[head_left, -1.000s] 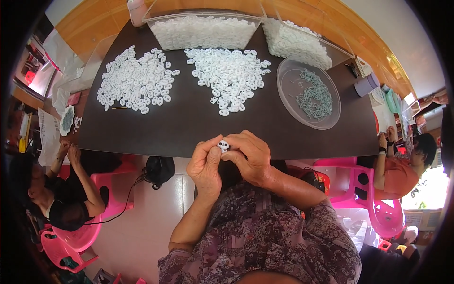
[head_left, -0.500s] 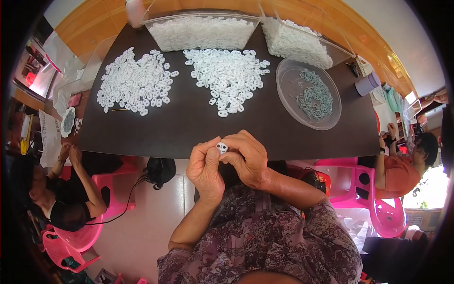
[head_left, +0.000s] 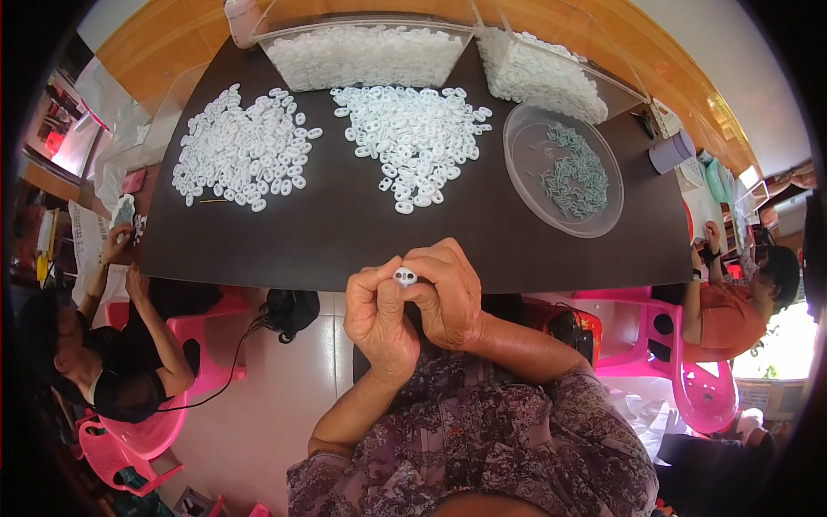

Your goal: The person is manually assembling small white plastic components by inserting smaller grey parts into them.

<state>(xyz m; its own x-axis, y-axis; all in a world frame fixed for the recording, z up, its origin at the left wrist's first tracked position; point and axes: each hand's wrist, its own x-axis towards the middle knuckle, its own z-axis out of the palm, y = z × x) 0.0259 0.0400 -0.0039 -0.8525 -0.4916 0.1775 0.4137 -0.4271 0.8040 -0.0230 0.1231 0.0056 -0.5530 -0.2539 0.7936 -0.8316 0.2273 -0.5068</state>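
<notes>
A small white oval plastic piece (head_left: 405,276) with two dark holes is pinched between my hands, just off the table's front edge. The thumb and forefinger of my left hand (head_left: 380,314) are closed on its left side. From the right, the bent fingers and thumb of my right hand (head_left: 447,293) press on it as well. Beyond my hands, a heap of similar white two-hole pieces (head_left: 413,138) lies on the dark table (head_left: 345,246). Another heap of white pieces (head_left: 245,146) lies to the left. Small grey-green parts (head_left: 575,177) fill part of a round clear tray (head_left: 525,185) at the right.
Two clear bins full of white pieces (head_left: 366,60) (head_left: 543,77) line the table's back. A lilac cup (head_left: 670,153) stands at the right edge. One person (head_left: 129,370) sits at the left, another (head_left: 732,302) at the right, near pink plastic chairs (head_left: 624,336).
The piece between my fingers has tilted, and my hands have shifted slightly with it. The person at the left has moved one hand up to a small dish.
</notes>
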